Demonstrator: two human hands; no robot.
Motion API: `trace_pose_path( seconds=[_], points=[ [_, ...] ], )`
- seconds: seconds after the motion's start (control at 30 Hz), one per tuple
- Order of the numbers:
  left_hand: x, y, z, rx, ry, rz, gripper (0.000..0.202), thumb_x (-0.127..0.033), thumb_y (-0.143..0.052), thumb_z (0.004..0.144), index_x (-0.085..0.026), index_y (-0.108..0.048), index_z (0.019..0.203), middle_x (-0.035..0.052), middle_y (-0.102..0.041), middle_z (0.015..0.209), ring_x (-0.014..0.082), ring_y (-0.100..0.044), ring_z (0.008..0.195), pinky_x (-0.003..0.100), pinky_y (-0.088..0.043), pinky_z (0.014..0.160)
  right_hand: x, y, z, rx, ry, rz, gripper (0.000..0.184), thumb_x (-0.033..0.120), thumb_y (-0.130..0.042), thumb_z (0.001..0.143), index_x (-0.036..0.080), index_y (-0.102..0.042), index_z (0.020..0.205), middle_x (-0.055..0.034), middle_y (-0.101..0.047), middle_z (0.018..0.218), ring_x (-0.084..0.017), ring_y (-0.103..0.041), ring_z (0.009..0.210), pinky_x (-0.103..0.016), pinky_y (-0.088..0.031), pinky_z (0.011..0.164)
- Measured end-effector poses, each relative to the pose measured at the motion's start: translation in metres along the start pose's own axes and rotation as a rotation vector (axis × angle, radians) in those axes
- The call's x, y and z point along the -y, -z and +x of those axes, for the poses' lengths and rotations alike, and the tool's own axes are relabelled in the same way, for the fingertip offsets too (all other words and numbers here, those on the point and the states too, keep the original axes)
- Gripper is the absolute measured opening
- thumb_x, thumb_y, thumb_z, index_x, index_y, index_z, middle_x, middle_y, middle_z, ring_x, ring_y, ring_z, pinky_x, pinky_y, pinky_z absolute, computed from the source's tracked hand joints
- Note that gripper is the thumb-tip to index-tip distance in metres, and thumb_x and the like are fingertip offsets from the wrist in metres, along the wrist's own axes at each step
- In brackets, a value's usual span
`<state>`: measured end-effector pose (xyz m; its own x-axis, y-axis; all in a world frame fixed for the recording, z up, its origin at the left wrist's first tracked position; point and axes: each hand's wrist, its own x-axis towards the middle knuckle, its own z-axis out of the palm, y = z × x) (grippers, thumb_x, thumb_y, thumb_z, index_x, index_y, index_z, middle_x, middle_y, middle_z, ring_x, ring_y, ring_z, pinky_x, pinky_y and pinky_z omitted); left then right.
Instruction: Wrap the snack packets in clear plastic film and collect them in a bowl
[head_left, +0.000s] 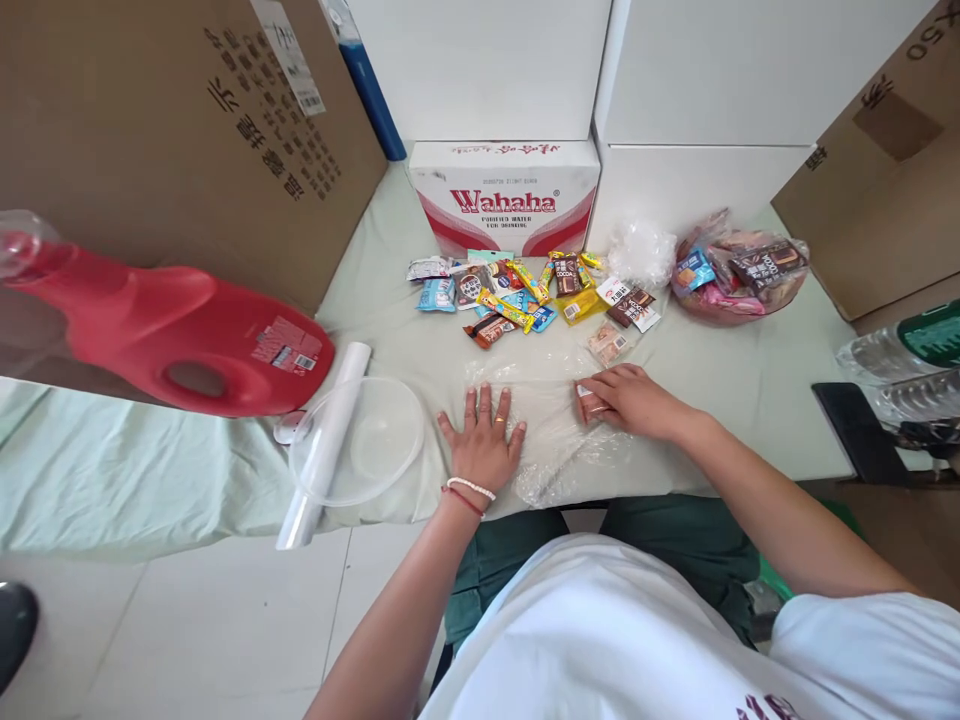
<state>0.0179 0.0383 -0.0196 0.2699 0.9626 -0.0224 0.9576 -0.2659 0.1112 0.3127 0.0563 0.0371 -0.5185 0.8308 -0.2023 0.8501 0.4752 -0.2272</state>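
Observation:
My left hand (484, 440) lies flat, fingers spread, pressing on a clear plastic bag (555, 440) spread on the pale green cloth. My right hand (626, 400) rests on the bag's right side with fingers curled round a small pink snack packet (587, 403). Just beyond the bag lies a pile of several wrapped snacks (517, 290), with one more packet (609, 343) close to my right hand.
A red detergent jug (172, 335) lies at the left beside a roll of clear bags (330, 440) and a clear lid (375, 440). A filled snack bag (739, 270) sits right. A Wahaha box (504, 195) and cardboard boxes (187, 130) ring the back.

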Motion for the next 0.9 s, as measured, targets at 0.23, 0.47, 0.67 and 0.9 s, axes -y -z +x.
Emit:
trace_pose_path(
  seconds=[0.23, 0.47, 0.67, 0.9],
  points=[
    [-0.001, -0.001, 0.002, -0.008, 0.001, -0.040, 0.063, -0.054, -0.035, 0.105, -0.030, -0.033, 0.163, 0.0110, -0.023, 0.174, 0.0365, -0.020, 0.161, 0.084, -0.007, 0.118, -0.021, 0.043, -0.006, -0.187, -0.091, 0.036, 0.057, 0.037, -0.057, 0.098, 0.014, -0.051, 0.150, -0.0182, -0.067, 0.125, -0.034, -0.059, 0.114, -0.042, -0.044, 0.097],
    [0.001, -0.002, 0.002, -0.031, -0.005, -0.092, 0.060, -0.048, -0.034, 0.106, -0.031, -0.033, 0.163, 0.0110, -0.025, 0.173, 0.0376, -0.023, 0.160, 0.084, -0.007, 0.118, 0.047, 0.029, 0.054, -0.047, 0.160, 0.043, 0.054, 0.031, -0.060, 0.097, 0.017, -0.054, 0.149, -0.0167, -0.064, 0.132, -0.033, -0.055, 0.120, -0.046, -0.040, 0.102],
    [0.015, 0.000, 0.000, -0.107, -0.007, -0.241, 0.059, -0.040, -0.037, 0.105, -0.026, -0.035, 0.162, 0.0137, -0.022, 0.174, 0.0345, -0.027, 0.159, 0.075, -0.017, 0.122, 0.045, -0.011, 0.059, -0.119, 0.178, 0.095, 0.061, 0.038, -0.065, 0.098, 0.020, -0.048, 0.153, -0.0182, -0.048, 0.155, -0.037, -0.047, 0.135, -0.056, -0.040, 0.110],
    [0.048, 0.013, -0.046, -0.136, -0.426, -0.488, 0.082, -0.010, -0.048, 0.079, -0.029, -0.040, 0.158, 0.0068, -0.051, 0.161, 0.0264, -0.033, 0.158, 0.061, -0.011, 0.131, 0.009, -0.011, -0.037, -0.334, 0.267, 0.406, 0.046, 0.040, -0.062, 0.101, 0.028, -0.055, 0.144, -0.0135, -0.060, 0.132, -0.029, -0.058, 0.122, -0.047, -0.054, 0.102]
  ],
)
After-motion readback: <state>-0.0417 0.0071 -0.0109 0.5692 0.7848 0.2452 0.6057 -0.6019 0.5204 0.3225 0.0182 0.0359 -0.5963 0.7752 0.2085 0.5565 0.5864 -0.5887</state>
